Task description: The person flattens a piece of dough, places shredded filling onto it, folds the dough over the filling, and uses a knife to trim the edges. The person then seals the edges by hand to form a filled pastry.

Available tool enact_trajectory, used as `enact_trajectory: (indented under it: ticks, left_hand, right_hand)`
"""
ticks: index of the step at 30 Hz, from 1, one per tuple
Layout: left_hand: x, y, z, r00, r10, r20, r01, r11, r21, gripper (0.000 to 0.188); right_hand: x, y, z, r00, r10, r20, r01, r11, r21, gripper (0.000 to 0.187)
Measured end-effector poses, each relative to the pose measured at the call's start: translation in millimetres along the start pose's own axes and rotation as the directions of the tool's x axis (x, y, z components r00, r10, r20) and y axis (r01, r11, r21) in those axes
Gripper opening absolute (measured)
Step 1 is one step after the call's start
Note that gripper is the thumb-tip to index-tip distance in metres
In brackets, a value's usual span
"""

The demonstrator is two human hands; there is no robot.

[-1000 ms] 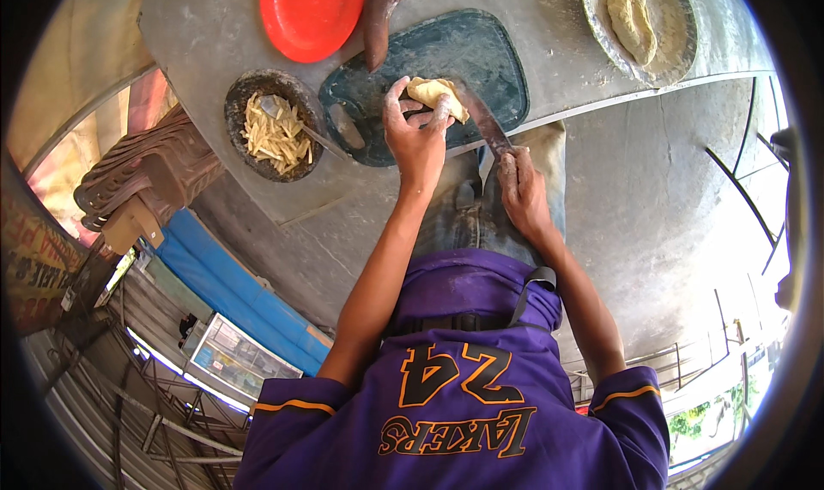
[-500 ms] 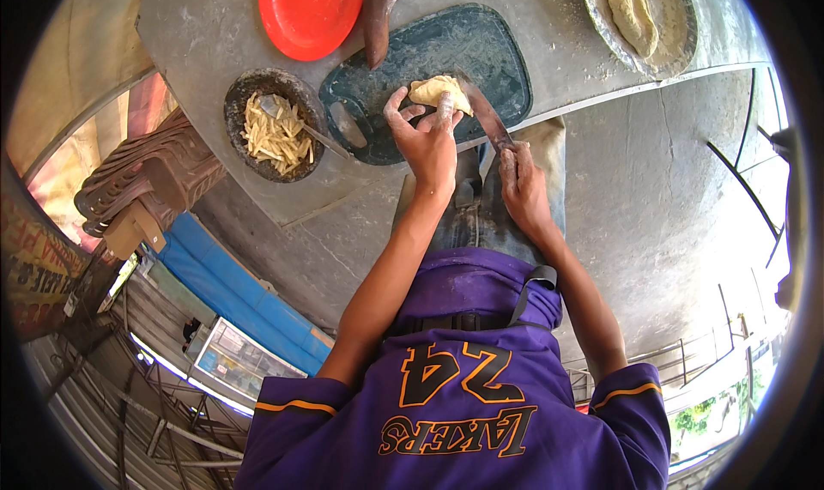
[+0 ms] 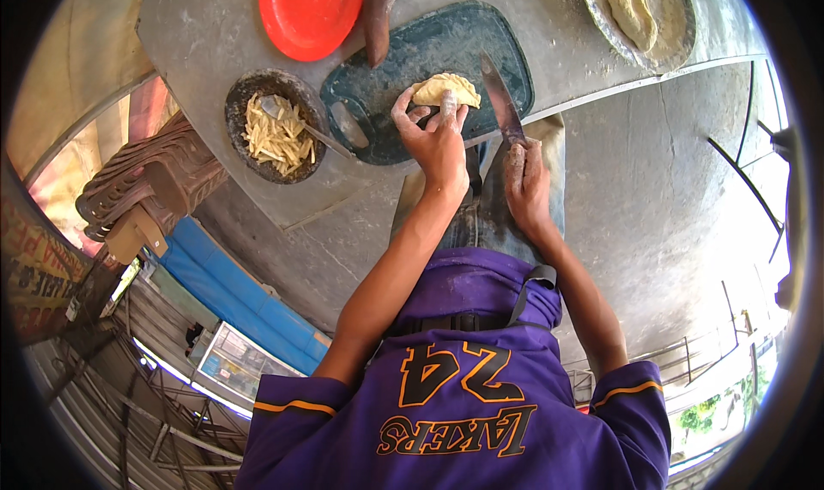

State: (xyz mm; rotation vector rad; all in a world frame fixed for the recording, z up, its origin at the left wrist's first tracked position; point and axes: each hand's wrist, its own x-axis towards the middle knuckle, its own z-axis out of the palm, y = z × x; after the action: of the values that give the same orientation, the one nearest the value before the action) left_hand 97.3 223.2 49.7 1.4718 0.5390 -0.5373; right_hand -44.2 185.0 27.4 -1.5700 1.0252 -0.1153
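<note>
A half-moon dough pastry (image 3: 450,88) with a crimped far edge rests on the dark green cutting board (image 3: 403,59). My left hand (image 3: 433,147), dusted with flour, grips it from the near side, thumb at its left end and fingers along its lower edge. In my right hand (image 3: 527,181) is a knife (image 3: 501,101), closed around its handle. Its blade points away from me over the board's right part, apart from the pastry.
Left of the board stands a dark stone bowl (image 3: 233,112) of pale cut strips with a spoon (image 3: 326,138). A red plate (image 3: 311,14) and a brown wooden pestle (image 3: 376,27) lie beyond. At far right, a floury dish (image 3: 682,39) holds a dough lump (image 3: 632,14).
The knife has moved away from the pastry to the right, and its blade now stands more upright. The pastry's crimped edge shows more fully, with my left hand still on it.
</note>
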Motion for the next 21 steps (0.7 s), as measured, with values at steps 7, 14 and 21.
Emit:
enact_trajectory:
  ticks: [7, 14, 21]
  left_hand:
    - [-3.3, 1.2, 10.6, 0.994, -0.068, -0.084, 0.062, 0.995, -0.081, 0.063]
    - [-0.6, -6.4, 10.3, 0.995, -0.027, -0.1, 0.019, 0.997, -0.08, 0.065]
    - [12.5, -3.9, -8.0, 0.971, 0.21, 0.112, -0.231, 0.944, 0.235, 0.066]
  right_hand:
    - [0.7, 7.5, 8.8, 0.999, -0.044, 0.024, 0.044, 0.999, -0.019, 0.011]
    - [3.4, 15.7, 12.9, 0.993, -0.121, 0.011, 0.122, 0.988, -0.093, 0.016]
    - [4.2, -2.5, -11.9, 0.998, 0.055, 0.019, -0.055, 0.998, 0.026, 0.017]
